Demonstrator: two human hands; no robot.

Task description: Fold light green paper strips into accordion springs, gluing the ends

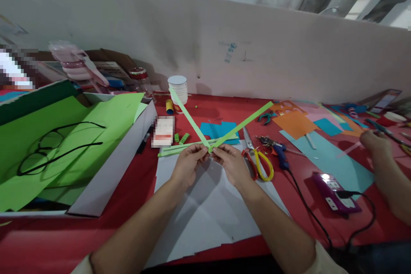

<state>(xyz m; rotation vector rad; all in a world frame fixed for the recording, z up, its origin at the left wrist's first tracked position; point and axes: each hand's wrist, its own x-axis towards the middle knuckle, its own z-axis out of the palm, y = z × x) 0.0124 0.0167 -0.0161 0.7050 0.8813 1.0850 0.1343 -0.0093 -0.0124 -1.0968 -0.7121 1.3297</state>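
Observation:
Two light green paper strips (244, 125) meet in a V, their lower ends pinched between my fingertips over white paper (205, 214). My left hand (192, 162) grips the join from the left, thumb and fingers pressed together. From the other side my right hand (230, 162) pinches the same join, so the fold itself is partly covered. More green strips (173, 150) lie flat just behind my hands. Two small folded green paper pieces (184, 138) rest beyond my left hand. Scissors (257, 160) with red and yellow handles lie right of my right hand.
At left stands a box (118, 171) with green sheets and eyeglasses (48, 147). A glue gun (281, 154) and a purple power box (335, 195) with cords lie right. A paper cup (177, 87) stands behind. Another person's hand (375, 145) is at far right, near coloured paper.

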